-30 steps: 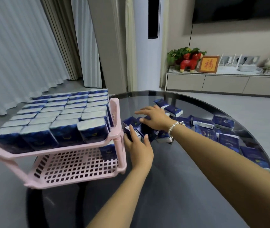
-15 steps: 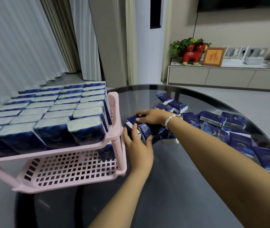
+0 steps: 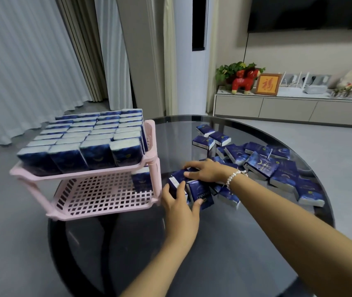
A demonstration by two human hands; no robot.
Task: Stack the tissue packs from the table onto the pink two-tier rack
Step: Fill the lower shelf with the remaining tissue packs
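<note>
The pink two-tier rack (image 3: 98,211) stands at the left edge of the round dark glass table (image 3: 213,254). Its top tier is packed with upright dark blue tissue packs (image 3: 89,138). One pack (image 3: 142,180) stands at the back right of the lower tier. Just right of the rack, my left hand (image 3: 180,207) grips a small bunch of packs (image 3: 199,192) from the near side. My right hand (image 3: 206,170), with a bead bracelet at the wrist, lies flat on top of the same bunch. Several loose packs (image 3: 260,166) lie scattered on the table's right half.
A low TV cabinet (image 3: 288,107) with a red figurine, a plant and a framed picture runs along the far wall. Curtains (image 3: 20,61) hang at the left. Grey floor surrounds the table.
My right hand has drawn packs in toward the rack and now lies on the bunch. My left hand has closed round its near side. My view shifted a little.
</note>
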